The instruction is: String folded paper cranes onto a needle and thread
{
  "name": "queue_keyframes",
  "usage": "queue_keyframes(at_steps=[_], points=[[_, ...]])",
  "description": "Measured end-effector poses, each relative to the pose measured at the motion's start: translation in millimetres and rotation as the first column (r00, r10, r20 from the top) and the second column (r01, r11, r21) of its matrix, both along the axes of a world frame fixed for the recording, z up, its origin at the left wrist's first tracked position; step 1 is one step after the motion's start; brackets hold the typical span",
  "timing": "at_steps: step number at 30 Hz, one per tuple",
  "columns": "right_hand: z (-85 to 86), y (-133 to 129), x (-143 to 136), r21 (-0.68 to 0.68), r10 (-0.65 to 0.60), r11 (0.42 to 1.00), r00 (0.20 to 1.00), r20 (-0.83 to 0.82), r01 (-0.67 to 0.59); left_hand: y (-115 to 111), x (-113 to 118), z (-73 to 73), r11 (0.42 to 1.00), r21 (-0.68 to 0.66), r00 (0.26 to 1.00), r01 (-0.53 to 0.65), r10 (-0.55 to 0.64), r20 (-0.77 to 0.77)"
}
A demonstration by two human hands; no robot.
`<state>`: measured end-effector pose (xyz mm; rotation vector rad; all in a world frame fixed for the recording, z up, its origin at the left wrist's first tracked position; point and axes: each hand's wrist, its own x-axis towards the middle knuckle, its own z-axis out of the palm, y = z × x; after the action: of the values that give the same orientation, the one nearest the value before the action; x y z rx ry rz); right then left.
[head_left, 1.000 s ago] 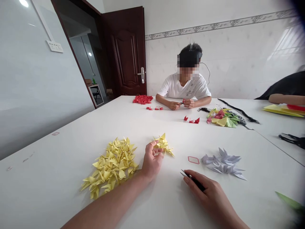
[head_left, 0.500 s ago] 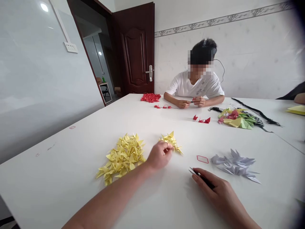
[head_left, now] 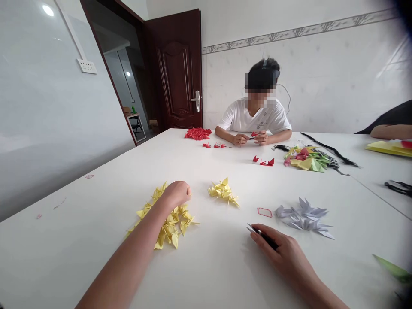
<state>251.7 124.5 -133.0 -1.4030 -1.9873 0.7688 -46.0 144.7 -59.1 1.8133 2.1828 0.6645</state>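
Observation:
My left hand (head_left: 176, 194) is over the large pile of yellow paper cranes (head_left: 170, 231), fingers curled in and turned away, so what they hold, if anything, is hidden. A smaller group of yellow paper cranes (head_left: 222, 191) lies to its right. Black tweezers (head_left: 268, 240) with pale pointed tips are in my right hand (head_left: 289, 253), which rests on the table, tips pointing left and slightly apart with nothing between them. Beyond that hand lie several pale grey-white paper cranes (head_left: 305, 219), close to a small red-outlined mark (head_left: 264, 212) on the tabletop.
Across the white table (head_left: 206, 274) sits a person (head_left: 254, 116) handling something red, near a red crane pile (head_left: 197, 133) and loose red cranes (head_left: 264, 162). Coloured folded papers (head_left: 307, 159) and black cords (head_left: 331, 150) lie right. Scissors (head_left: 399, 187) and a green paper piece (head_left: 392, 268) are at the right edge.
My left hand has moved left from the small yellow group to the large yellow pile. My right hand keeps the tweezers in nearly the same place. The view has turned slightly right.

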Motion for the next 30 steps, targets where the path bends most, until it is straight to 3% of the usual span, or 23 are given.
queue_keyframes(at_steps=[3,5,7,11,15,19,27,30], points=[[-1.5,1,0,0.014,-0.002,1.0,1.0,-0.026,0.002,-4,21,9.7,0.992,0.039,0.992,0.119,-0.12,0.036],[-1.9,2,-1,0.016,-0.015,1.0,0.998,-0.054,0.016,-9,44,4.7,0.964,0.097,0.951,0.246,-0.259,0.169],[-1.8,3,-1,0.003,-0.044,0.999,0.994,-0.097,0.044,-14,70,-11.7,0.906,0.183,0.838,0.382,-0.423,0.345],[-1.4,6,0,-0.018,-0.082,0.997,0.982,-0.168,0.08,-20,104,-53.7,0.834,0.213,0.738,0.508,-0.55,0.393],[-1.2,6,-1,0.017,-0.035,0.999,0.991,-0.131,0.038,-19,106,-72.7,0.798,0.251,0.725,0.547,-0.602,0.334],[-1.4,4,-1,0.066,0.033,0.997,0.996,-0.084,-0.028,-17,104,-75.6,0.826,0.238,0.703,0.511,-0.561,0.438],[1.7,3,-1,0.115,0.135,0.982,0.983,0.126,-0.15,-17,110,-84.1,0.754,0.315,0.606,0.576,-0.653,0.455],[3.3,2,0,0.108,0.14,0.981,0.975,0.17,-0.16,-17,112,-84.6,0.748,0.334,0.604,0.574,-0.662,0.445]])
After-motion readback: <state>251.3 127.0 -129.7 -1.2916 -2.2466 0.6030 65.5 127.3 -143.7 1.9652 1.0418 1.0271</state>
